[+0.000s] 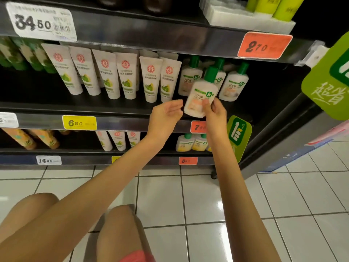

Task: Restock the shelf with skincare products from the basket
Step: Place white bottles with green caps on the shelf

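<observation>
Head view, step in hand: placing one product on the shelf, judging by the raised bottle.
Bottle: a white bottle (200, 95) with a green cap is held upright, tilted slightly, in front of the middle shelf (122, 123).
Right hand: the right hand (215, 112) pinches the bottle's lower body between thumb and fingers.
Left hand: the left hand (166, 114) is spread, palm up, holding nothing. It is just beside the bottle's lower left, and contact cannot be told.
Neighbours: matching bottles (235, 86) stand behind; white tubes (105, 72) stand to their left.
Basket: not in view.
Next move: probably pushing the bottle inward, setting it upright in the front gap and facing its label out.
</observation>
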A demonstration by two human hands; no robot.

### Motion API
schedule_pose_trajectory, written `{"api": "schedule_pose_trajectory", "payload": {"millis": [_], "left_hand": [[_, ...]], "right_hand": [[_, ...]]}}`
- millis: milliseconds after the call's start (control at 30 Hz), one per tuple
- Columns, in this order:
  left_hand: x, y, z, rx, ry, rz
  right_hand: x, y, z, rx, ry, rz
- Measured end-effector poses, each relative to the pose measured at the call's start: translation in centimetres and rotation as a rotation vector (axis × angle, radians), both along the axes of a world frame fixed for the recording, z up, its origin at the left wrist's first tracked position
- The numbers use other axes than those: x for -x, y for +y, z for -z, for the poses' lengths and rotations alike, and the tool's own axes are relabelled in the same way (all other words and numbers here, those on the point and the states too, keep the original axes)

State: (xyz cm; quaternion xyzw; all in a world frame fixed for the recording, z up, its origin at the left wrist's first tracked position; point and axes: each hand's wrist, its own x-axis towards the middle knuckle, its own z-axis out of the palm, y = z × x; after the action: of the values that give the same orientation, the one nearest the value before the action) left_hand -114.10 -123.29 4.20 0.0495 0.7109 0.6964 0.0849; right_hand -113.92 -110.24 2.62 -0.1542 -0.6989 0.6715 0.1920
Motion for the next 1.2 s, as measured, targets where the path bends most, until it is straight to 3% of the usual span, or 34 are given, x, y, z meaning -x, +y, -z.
{"api": "schedule_pose_trajectory", "payload": {"millis": [100,267,567,867,967,1067,1200], "left_hand": [[-0.5,-1.9,0.8,0.034,-0.055,0.016],[-1.1,-5.3,2.1,-0.067,-0.198,-0.082],[-1.3,-7.1,2.6,-0.063,-0.217,-0.104],[-1.0,-7.5,2.6,-0.069,-0.214,-0.109],[-0.5,-7.8,2.6,-0.044,-0.197,-0.148],[0.1,-8.4,2.6,-0.045,-0.184,-0.188],[0.7,-8.7,2.6,-0.05,-0.197,-0.232]], "right_hand": [[2.6,0.8,0.6,-0.041,-0.035,0.052],[4.9,0.7,1.7,-0.095,-0.041,-0.036],[5.7,1.2,2.1,-0.278,-0.098,-0.086],[6.3,1.0,2.2,-0.324,-0.108,-0.071],[5.4,0.3,2.2,-0.269,-0.07,0.029],[3.5,-1.8,2.6,-0.302,0.048,0.316],[2.2,-7.0,3.0,-0.451,0.146,0.14]]}}
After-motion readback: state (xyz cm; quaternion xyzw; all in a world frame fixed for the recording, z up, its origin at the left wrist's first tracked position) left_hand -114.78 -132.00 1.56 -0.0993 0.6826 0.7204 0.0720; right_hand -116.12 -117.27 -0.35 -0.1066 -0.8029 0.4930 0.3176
